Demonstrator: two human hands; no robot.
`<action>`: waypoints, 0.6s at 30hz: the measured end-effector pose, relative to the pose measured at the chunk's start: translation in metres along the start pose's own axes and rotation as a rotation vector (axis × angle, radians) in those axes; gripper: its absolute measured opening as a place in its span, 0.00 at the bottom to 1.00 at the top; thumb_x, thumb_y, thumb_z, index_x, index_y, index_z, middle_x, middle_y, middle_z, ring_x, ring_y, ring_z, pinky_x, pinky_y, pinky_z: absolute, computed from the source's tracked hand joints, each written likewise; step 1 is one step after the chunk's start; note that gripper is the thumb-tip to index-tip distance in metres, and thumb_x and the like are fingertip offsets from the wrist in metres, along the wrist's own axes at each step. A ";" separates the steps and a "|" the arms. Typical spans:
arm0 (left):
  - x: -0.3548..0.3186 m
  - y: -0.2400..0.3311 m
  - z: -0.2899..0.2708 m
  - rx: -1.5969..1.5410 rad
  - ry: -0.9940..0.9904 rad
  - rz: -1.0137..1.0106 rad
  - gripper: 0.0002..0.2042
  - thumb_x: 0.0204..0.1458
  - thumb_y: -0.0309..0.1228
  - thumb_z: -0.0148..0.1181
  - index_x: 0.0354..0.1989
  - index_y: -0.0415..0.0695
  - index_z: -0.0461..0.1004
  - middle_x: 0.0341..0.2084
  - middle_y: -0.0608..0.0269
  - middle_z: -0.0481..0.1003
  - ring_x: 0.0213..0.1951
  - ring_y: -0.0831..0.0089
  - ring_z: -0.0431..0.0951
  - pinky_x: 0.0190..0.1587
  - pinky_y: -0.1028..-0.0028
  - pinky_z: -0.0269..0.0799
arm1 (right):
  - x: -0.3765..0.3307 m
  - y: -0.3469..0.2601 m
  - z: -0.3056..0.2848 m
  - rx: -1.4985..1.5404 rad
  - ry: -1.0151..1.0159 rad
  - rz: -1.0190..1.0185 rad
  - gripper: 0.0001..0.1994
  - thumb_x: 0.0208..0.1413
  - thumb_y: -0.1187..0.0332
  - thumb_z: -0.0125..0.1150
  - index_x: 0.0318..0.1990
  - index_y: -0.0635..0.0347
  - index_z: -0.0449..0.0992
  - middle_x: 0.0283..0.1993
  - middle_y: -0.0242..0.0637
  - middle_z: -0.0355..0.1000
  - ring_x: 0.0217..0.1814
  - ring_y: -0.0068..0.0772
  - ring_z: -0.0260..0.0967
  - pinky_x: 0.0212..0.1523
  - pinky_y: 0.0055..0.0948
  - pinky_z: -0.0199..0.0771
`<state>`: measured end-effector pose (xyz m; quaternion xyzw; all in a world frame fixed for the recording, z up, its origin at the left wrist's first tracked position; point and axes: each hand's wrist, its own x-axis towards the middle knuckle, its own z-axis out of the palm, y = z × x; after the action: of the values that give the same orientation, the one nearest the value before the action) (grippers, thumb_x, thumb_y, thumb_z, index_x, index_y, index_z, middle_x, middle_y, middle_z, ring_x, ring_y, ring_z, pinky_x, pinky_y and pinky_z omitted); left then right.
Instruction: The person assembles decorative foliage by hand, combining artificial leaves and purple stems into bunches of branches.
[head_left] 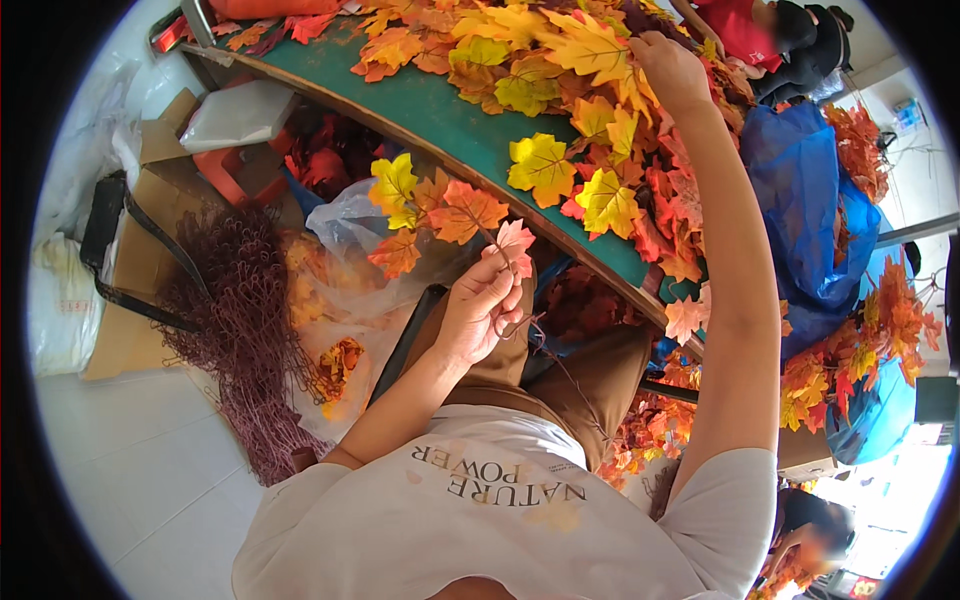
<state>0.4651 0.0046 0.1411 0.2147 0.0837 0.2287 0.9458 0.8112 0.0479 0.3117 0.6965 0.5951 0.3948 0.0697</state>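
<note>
The left hand point(482, 318) pinches with closed fingers a thin brown stem of a leaf sprig point(440, 215), held above the lap, just before the green table point(440, 118) edge. The right hand point(668, 68) reaches far over the table and its fingers close on a yellow leaf point(590, 45) in the leaf pile point(640, 190). A blue plastic bag point(800, 200) crowds the right side. On the left floor lie a bundle of brown stems point(240, 320), cardboard point(150, 250) and a white bag point(60, 300); pale tiles stay free below.

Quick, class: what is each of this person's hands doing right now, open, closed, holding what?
Left hand: closed on the thin stem of a leaf sprig.
Right hand: closed on a yellow-orange leaf in the pile on the green table.
</note>
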 end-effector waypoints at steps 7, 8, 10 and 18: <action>-0.006 -0.003 0.018 0.063 0.001 -0.009 0.18 0.55 0.25 0.51 0.56 0.43 0.65 0.28 0.72 0.67 0.25 0.84 0.64 0.24 0.83 0.65 | -0.057 0.043 -0.062 0.432 0.344 0.721 0.12 0.51 0.70 0.58 0.44 0.54 0.76 0.38 0.37 0.75 0.36 0.27 0.74 0.35 0.31 0.78; -0.009 -0.001 0.023 0.086 0.006 0.008 0.19 0.55 0.24 0.51 0.56 0.43 0.65 0.29 0.71 0.67 0.25 0.84 0.65 0.24 0.82 0.65 | -0.071 0.038 -0.063 0.893 0.438 0.867 0.10 0.52 0.72 0.58 0.42 0.61 0.77 0.38 0.38 0.75 0.36 0.30 0.75 0.37 0.26 0.76; -0.013 -0.002 0.026 0.117 0.035 0.041 0.19 0.54 0.22 0.52 0.56 0.42 0.64 0.30 0.68 0.68 0.24 0.83 0.66 0.25 0.81 0.68 | -0.096 0.005 -0.085 1.523 0.545 0.989 0.09 0.52 0.77 0.58 0.37 0.77 0.74 0.35 0.43 0.75 0.37 0.30 0.74 0.39 0.21 0.75; -0.024 -0.024 0.049 0.302 0.084 0.139 0.20 0.50 0.17 0.54 0.53 0.37 0.65 0.22 0.69 0.68 0.19 0.82 0.69 0.24 0.80 0.71 | -0.216 -0.194 -0.138 2.221 0.287 1.427 0.09 0.51 0.77 0.60 0.39 0.70 0.74 0.38 0.44 0.75 0.37 0.34 0.75 0.38 0.26 0.78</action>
<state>0.4657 -0.0435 0.1755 0.3500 0.1414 0.2873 0.8803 0.5778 -0.1400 0.1942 0.4932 0.1076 -0.2789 -0.8170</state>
